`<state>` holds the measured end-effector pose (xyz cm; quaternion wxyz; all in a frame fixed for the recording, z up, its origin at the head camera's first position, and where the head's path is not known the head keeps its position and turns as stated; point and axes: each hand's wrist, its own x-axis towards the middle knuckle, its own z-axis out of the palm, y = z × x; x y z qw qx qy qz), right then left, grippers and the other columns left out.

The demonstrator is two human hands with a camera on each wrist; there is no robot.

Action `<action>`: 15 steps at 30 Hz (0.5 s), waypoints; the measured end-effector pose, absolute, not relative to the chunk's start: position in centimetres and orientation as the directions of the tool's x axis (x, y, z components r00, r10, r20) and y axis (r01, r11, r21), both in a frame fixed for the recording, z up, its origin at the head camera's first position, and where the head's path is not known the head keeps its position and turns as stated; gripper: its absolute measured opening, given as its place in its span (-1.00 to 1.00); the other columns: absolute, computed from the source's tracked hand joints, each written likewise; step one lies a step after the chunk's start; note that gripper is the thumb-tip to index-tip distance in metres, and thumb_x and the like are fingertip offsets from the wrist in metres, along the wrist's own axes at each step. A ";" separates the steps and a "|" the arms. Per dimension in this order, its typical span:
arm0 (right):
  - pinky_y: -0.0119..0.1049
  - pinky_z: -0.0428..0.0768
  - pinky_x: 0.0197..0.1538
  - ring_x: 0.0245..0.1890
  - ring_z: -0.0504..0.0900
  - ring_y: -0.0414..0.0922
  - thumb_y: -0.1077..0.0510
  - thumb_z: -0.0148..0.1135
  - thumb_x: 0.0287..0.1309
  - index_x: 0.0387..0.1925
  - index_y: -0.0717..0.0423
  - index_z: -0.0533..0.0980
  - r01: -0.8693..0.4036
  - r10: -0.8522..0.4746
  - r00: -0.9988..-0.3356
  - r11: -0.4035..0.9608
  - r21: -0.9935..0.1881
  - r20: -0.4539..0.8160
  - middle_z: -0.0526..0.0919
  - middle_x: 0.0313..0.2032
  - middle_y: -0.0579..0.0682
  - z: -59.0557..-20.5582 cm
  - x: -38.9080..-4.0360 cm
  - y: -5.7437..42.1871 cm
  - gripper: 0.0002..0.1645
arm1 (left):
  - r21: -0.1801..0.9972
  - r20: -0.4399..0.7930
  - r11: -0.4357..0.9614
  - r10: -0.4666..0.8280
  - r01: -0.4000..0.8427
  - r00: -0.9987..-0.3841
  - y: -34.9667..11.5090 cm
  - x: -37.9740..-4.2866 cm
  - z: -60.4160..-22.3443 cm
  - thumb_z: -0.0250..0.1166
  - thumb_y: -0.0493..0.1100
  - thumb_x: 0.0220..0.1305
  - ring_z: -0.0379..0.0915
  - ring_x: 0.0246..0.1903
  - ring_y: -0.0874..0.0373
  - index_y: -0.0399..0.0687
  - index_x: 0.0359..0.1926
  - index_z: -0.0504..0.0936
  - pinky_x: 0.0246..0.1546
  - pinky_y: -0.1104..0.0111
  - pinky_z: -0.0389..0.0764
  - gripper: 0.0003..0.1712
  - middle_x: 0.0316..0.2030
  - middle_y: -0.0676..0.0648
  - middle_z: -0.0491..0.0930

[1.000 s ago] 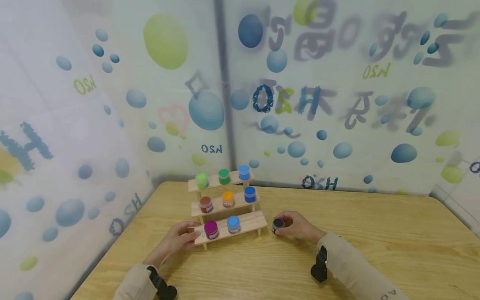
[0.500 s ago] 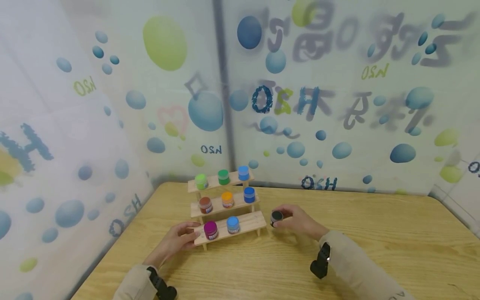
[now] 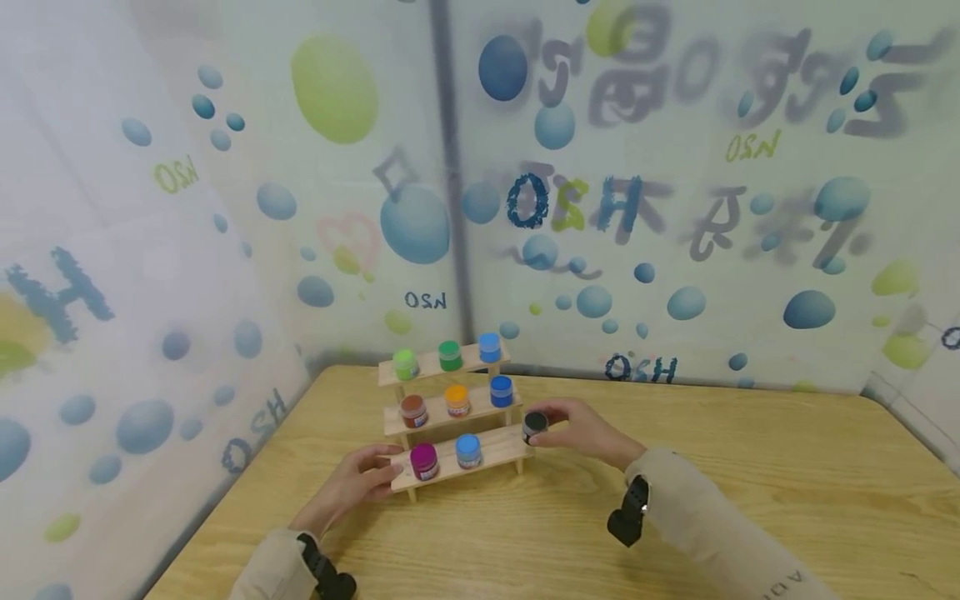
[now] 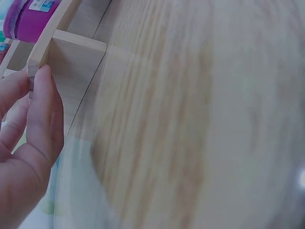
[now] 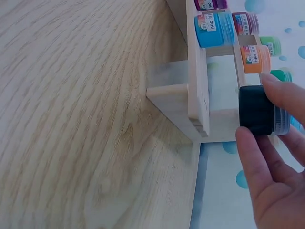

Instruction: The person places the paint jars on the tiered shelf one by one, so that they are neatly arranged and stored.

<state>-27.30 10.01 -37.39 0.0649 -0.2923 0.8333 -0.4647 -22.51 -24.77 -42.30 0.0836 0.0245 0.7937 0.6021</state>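
A three-tier wooden display stand (image 3: 491, 446) carries small paint jars. My left hand (image 3: 351, 483) pinches the left end of its bottom shelf; in the left wrist view thumb and fingers lie on both faces of the board end (image 4: 42, 52). My right hand (image 3: 588, 432) grips a black paint jar (image 5: 257, 110) by its sides, lifted close over the right end of that shelf. Along the same shelf stand a purple jar (image 3: 424, 461) and a light blue jar (image 3: 468, 450).
Brown (image 3: 413, 411), orange (image 3: 457, 400) and dark blue (image 3: 501, 390) jars stand on the middle tier. The top tier bears light green (image 3: 405, 364), green (image 3: 450, 355) and blue (image 3: 490, 347) ones. A patterned curtain (image 3: 675, 208) hangs behind the wooden table (image 3: 712, 467).
My right hand has raised the black jar off the table and carried it left to the bottom shelf's right end. The left hand has kept its grip on the stand.
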 end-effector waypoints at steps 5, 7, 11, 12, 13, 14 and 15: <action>-0.17 0.45 -0.09 -0.22 0.47 -0.10 0.15 0.33 -0.07 -0.05 0.30 0.46 -0.420 -0.545 -0.823 0.394 -0.817 0.160 0.54 -0.21 0.03 -37.6 -27.6 8.8 -0.49 | 0.956 -0.103 0.287 0.139 -0.060 -0.985 -24.8 -22.6 -42.4 0.21 -0.15 0.17 0.41 -0.33 0.15 -0.35 0.07 0.36 -0.32 0.31 0.56 -0.50 -0.18 -0.21 0.40; -0.21 0.46 -0.10 -0.22 0.47 -0.11 0.15 0.34 -0.08 -0.05 0.28 0.47 -0.412 -0.543 -0.826 0.402 -0.818 0.149 0.54 -0.21 0.02 -37.8 -27.7 8.3 -0.49 | 0.955 -0.105 0.292 0.138 -0.061 -0.985 -24.8 -22.6 -42.4 0.20 -0.15 0.17 0.41 -0.32 0.15 -0.35 0.07 0.36 -0.31 0.31 0.56 -0.50 -0.17 -0.22 0.40; -0.24 0.45 -0.12 -0.22 0.46 -0.11 0.16 0.34 -0.08 -0.06 0.23 0.48 -0.386 -0.540 -0.833 0.415 -0.824 0.119 0.53 -0.21 0.00 -38.3 -27.8 7.5 -0.51 | 0.954 -0.108 0.294 0.138 -0.063 -0.985 -24.9 -22.6 -42.4 0.20 -0.14 0.17 0.41 -0.32 0.15 -0.34 0.07 0.36 -0.31 0.31 0.56 -0.50 -0.16 -0.23 0.39; -0.24 0.45 -0.13 -0.23 0.46 -0.12 0.16 0.33 -0.08 -0.06 0.22 0.49 -0.385 -0.540 -0.834 0.418 -0.823 0.116 0.53 -0.21 -0.01 -38.4 -27.8 7.4 -0.52 | 0.954 -0.108 0.294 0.138 -0.064 -0.984 -24.9 -22.6 -42.4 0.20 -0.14 0.17 0.41 -0.31 0.15 -0.34 0.07 0.36 -0.31 0.31 0.56 -0.50 -0.16 -0.23 0.39; -0.24 0.45 -0.13 -0.23 0.46 -0.11 0.16 0.33 -0.08 -0.06 0.22 0.49 -0.381 -0.538 -0.835 0.420 -0.824 0.113 0.53 -0.21 -0.01 -38.4 -27.8 7.3 -0.53 | 0.954 -0.109 0.294 0.140 -0.064 -0.984 -24.8 -22.6 -42.4 0.20 -0.14 0.17 0.41 -0.31 0.15 -0.34 0.07 0.36 -0.31 0.31 0.55 -0.49 -0.15 -0.23 0.39; -0.24 0.44 -0.13 -0.23 0.45 -0.12 0.16 0.33 -0.08 -0.07 0.20 0.49 -0.376 -0.536 -0.838 0.425 -0.823 0.107 0.53 -0.22 -0.03 -38.5 -27.8 7.2 -0.53 | 0.954 -0.110 0.294 0.140 -0.064 -0.984 -24.8 -22.7 -42.4 0.20 -0.14 0.17 0.41 -0.31 0.15 -0.34 0.07 0.36 -0.31 0.31 0.55 -0.49 -0.15 -0.23 0.39; -0.24 0.44 -0.13 -0.23 0.45 -0.12 0.16 0.33 -0.08 -0.07 0.19 0.50 -0.377 -0.535 -0.838 0.428 -0.822 0.106 0.53 -0.22 -0.03 -38.6 -27.9 7.0 -0.54 | 0.953 -0.110 0.295 0.138 -0.065 -0.984 -24.8 -22.7 -42.4 0.20 -0.14 0.17 0.41 -0.31 0.15 -0.34 0.07 0.36 -0.31 0.31 0.55 -0.50 -0.15 -0.23 0.39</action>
